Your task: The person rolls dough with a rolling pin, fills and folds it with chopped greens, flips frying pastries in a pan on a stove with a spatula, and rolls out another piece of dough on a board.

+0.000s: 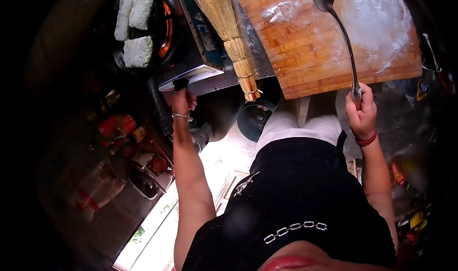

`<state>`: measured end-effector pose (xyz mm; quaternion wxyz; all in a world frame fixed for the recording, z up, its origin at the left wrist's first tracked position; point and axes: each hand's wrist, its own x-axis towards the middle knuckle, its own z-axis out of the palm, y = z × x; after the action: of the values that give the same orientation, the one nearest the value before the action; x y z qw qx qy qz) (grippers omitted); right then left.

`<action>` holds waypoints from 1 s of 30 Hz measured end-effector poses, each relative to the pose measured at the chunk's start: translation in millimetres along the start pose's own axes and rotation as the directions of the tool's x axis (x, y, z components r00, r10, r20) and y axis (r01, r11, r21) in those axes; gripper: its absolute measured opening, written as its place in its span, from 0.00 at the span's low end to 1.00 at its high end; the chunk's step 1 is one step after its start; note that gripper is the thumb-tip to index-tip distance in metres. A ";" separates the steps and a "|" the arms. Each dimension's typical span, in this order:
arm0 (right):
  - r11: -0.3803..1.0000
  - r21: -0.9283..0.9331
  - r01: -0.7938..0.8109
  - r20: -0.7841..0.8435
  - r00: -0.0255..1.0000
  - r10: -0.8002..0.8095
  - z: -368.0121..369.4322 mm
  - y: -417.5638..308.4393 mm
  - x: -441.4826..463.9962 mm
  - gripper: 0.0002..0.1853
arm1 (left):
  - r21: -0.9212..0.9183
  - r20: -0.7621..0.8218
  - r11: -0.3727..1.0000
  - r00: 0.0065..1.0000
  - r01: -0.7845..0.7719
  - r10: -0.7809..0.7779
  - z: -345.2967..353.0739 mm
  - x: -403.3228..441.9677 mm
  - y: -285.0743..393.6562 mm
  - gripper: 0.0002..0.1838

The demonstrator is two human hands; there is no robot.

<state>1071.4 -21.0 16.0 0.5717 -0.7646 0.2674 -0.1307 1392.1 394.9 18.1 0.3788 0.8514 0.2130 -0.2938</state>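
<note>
My right hand is closed round the handle of a metal spatula, whose long curved shaft reaches up over a floured wooden board. My left hand is at the front of the stove, its fingers closed on a black knob. On the stove, a dark frying pan holds three pale, flattened dough pieces. The pan's black handle points toward me, left of my left hand. An orange glow shows beside the pan.
A straw brush lies between the stove and the board, its bound end over the counter edge. Below it stands a dark bucket. Red packages and a container sit at the left. The outer edges are dark.
</note>
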 end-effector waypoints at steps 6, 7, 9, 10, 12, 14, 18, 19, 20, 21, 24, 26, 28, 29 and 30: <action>1.000 0.013 -0.010 -0.021 1.000 0.010 -7.4 4.1 2.7 0.16 | 0.062 -0.014 0.998 1.000 -0.017 0.018 -7.8 5.5 -10.2 0.23; 1.000 0.012 -0.015 -0.018 1.000 0.015 -7.5 4.7 3.5 0.16 | 0.057 -0.040 0.997 0.998 -0.046 0.048 -4.6 2.0 -7.5 0.21; 1.000 -0.005 -0.016 -0.015 1.000 0.016 -7.3 5.5 5.2 0.16 | 0.051 -0.094 0.993 0.990 -0.105 0.109 3.2 -4.7 -2.0 0.17; 1.000 -0.013 -0.017 -0.014 1.000 0.017 -6.8 5.8 5.9 0.16 | 0.040 -0.091 0.994 0.990 -0.104 0.107 1.7 -2.7 -4.2 0.14; 0.999 0.006 -0.031 -0.007 0.999 0.031 -5.9 6.8 6.4 0.16 | 0.039 -0.082 0.994 0.991 -0.099 0.102 -3.0 2.3 -10.6 0.13; 0.999 0.003 -0.032 -0.003 0.999 0.032 -4.3 7.3 7.7 0.16 | 0.079 -0.067 0.993 0.993 -0.089 0.094 -6.7 4.1 -12.8 0.17; 0.999 -0.014 -0.031 -0.001 1.000 0.031 -3.0 9.5 9.6 0.16 | 0.100 -0.073 0.988 0.990 -0.116 0.124 -5.8 1.9 -13.1 0.24; 0.999 -0.008 -0.038 0.000 0.999 0.038 -2.7 9.9 9.8 0.16 | 0.103 -0.080 0.987 0.988 -0.121 0.130 -5.2 1.6 -12.9 0.24; 1.000 -0.009 -0.027 -0.002 1.000 0.027 -2.4 9.6 10.4 0.16 | 0.118 -0.088 0.986 0.988 -0.116 0.127 -5.2 1.6 -12.7 0.24; 1.000 -0.011 -0.017 -0.003 1.000 0.017 -2.3 8.8 11.4 0.16 | 0.129 -0.087 0.985 0.988 -0.116 0.127 -5.8 1.8 -12.8 0.24; 1.000 -0.018 -0.005 -0.008 1.000 0.005 -1.8 5.8 13.8 0.16 | 0.161 -0.062 0.979 0.989 -0.126 0.137 -8.5 3.3 -13.4 0.24; 1.000 -0.018 -0.016 -0.006 1.000 0.016 -2.1 4.0 14.7 0.16 | 0.143 -0.037 0.984 0.993 -0.103 0.109 -11.4 4.5 -12.9 0.24; 0.999 -0.010 -0.039 0.004 0.999 0.040 -1.9 4.3 14.8 0.16 | 0.138 -0.040 0.985 0.993 -0.102 0.108 -10.9 3.9 -13.2 0.24; 0.999 -0.007 -0.039 0.002 0.999 0.039 -1.1 4.1 14.3 0.17 | 0.140 -0.055 0.984 0.991 -0.113 0.122 -9.1 2.5 -13.4 0.24; 0.999 -0.004 -0.038 0.000 0.999 0.038 -0.2 4.1 14.3 0.17 | 0.143 -0.059 0.983 0.991 -0.112 0.121 -8.8 2.4 -13.3 0.24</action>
<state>1082.0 -30.0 10.6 0.5724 -0.7606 0.2822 -0.1191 1389.1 410.4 14.3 0.3276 0.8962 0.1546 -0.2562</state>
